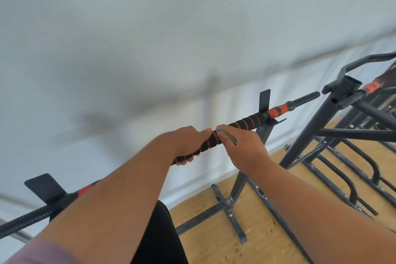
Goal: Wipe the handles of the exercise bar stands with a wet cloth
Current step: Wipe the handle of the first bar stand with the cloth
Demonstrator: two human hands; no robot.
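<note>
Both hands grip bar point(246, 124); right hand point(242, 148) holds cloth point(225, 133).

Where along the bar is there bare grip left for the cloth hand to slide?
Free: the striped foam grip between the right hand holding the cloth and the orange collar. Crowded: the left hand grips the bar just beside it.

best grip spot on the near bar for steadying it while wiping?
Probably the black-and-red foam grip mid-span, wrapped from above: the bar lies across both stand cradles, top side unobstructed. The left hand already holds there, beside the right hand with the cloth.
</note>
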